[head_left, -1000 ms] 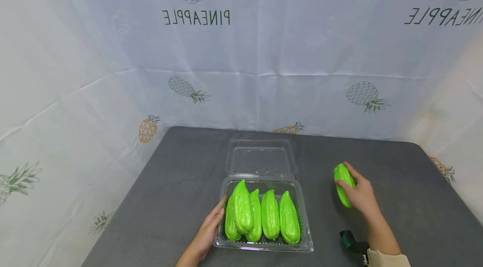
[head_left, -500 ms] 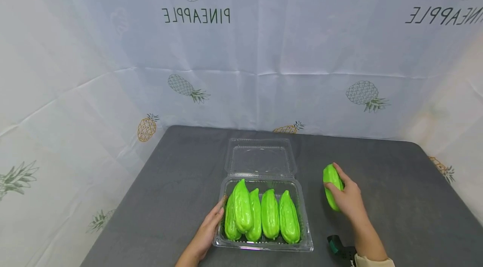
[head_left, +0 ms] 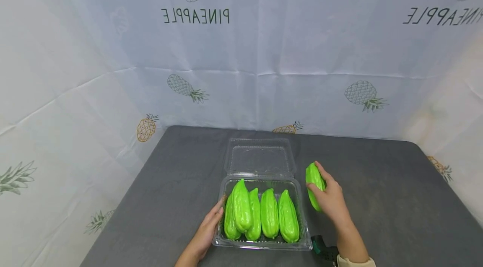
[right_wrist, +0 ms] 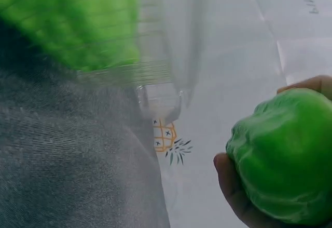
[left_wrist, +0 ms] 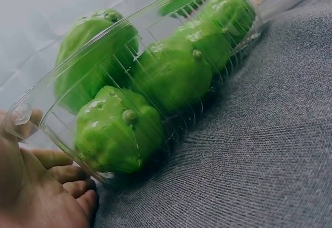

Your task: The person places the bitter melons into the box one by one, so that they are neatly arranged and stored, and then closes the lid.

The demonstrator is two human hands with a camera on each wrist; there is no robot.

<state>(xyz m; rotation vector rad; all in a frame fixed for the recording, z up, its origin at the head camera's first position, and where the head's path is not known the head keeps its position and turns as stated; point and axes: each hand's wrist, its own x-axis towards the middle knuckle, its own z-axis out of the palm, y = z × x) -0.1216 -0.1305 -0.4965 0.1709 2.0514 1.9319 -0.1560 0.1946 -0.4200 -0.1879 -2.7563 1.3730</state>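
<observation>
My right hand [head_left: 333, 199] holds a long, ridged bright green vegetable [head_left: 314, 180], like a bitter melon, just right of a clear plastic clamshell box [head_left: 264, 247]. Thumb and fingers wrap its sides, and its lobed end faces the right wrist view. Inside the box several vegetables of the same kind [head_left: 289, 219] lie side by side, points away from me, with one [head_left: 242, 206] resting on top at the left. My left hand [head_left: 204, 231] lies along the box's left side; in the left wrist view its fingers [left_wrist: 67, 173] touch the outer wall, palm showing.
The clamshell's lid [head_left: 260, 160] lies folded back on the dark grey tabletop [head_left: 181, 183]. A dark band [head_left: 324, 250] with a green patch sits at my right wrist. White cloth [head_left: 256, 49] with printed pineapples hangs behind the table and along its sides.
My right hand has carried the vegetable leftward across the table, close to the box's right edge. The left hand and the box have stayed in place.
</observation>
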